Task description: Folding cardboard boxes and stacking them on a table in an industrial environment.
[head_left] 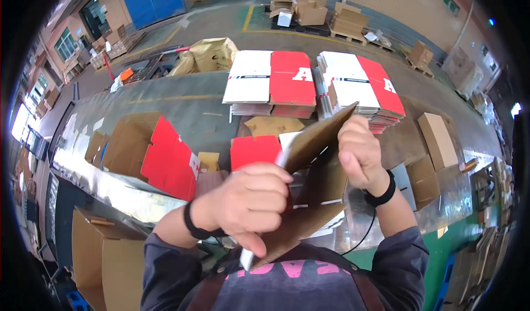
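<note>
In the middle of the frame we hold a partly opened carton [326, 181], brown inside and white along its left edge. Our left hand [251, 200] grips that left panel, while our right hand [360, 149] holds the upper right one. We wear a black band [383, 191] on each wrist. Above our hands, two stacks of flat red-and-white cartons [270, 79] stand side by side on the surface [201, 104]. At left we see an open carton with a red flap [168, 159]; at lower left, a brown box [122, 272]. Toward the top are a yellowish bag [210, 57] and a blue door [150, 1].
</note>
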